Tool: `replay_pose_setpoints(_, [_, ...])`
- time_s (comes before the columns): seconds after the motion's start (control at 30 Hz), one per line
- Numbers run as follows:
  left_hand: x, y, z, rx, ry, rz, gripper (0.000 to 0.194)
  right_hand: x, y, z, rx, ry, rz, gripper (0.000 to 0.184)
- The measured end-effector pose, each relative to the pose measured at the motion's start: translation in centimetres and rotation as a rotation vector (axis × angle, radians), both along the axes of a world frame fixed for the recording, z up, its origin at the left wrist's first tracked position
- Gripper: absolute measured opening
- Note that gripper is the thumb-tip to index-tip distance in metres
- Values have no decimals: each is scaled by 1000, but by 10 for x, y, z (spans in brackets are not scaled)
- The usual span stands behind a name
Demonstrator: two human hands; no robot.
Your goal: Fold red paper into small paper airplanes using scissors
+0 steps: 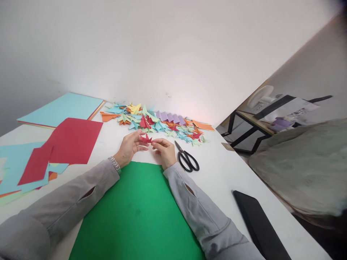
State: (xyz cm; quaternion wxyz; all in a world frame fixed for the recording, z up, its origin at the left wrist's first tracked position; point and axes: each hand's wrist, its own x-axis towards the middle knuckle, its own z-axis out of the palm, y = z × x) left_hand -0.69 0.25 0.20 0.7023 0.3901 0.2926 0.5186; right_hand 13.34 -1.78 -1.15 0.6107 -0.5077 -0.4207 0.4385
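A small red origami crane (pixel 146 138) is held between my two hands above the white table, just past the far edge of a green sheet (pixel 135 213). My left hand (pixel 131 147) pinches its left side with thumb and fingers. The fingertips of my right hand (pixel 166 151) grip its right end. Behind the hands lies a long heap of folded paper pieces (pixel 159 124) in several colours, against the wall. Black-handled scissors (pixel 187 157) rest just right of my right hand, tips pointing away.
Red paper sheets (pixel 76 141) and blue sheets (pixel 13 159) lie at the left, with a large blue sheet stack (pixel 62 108) behind. A black flat object (pixel 260 224) lies near the table's right edge. Beyond it are a dark-framed shelf (pixel 246 126) and a draped cloth (pixel 300 162).
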Motion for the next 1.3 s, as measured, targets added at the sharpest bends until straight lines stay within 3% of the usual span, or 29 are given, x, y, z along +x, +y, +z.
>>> replay_pose_setpoints(0.13, [1,-4,-1,52,101,-9,34,1,0,0,-16,72,-1,12])
replay_pose_setpoints(0.27, [2,-5,-3,96,233,-70,39,1,0,1,-15,109,-5,13])
replay_pose_setpoints(0.47, [4,-4,-8,178,343,-104,35,0,0,1,4,46,2,16])
replay_pose_setpoints(0.8, [3,-5,-5,165,374,-101,22,-1,0,-3,52,10,-4,12])
replay_pose_setpoints(1.0, [4,-9,0,73,340,-46,29,-1,0,-2,85,33,-8,26])
replay_pose_setpoints(1.13, [3,-6,-2,40,228,9,38,-1,1,-4,96,38,-8,18])
replay_pose_setpoints(1.3, [3,-1,-5,17,204,70,39,-3,0,-8,195,-110,63,15])
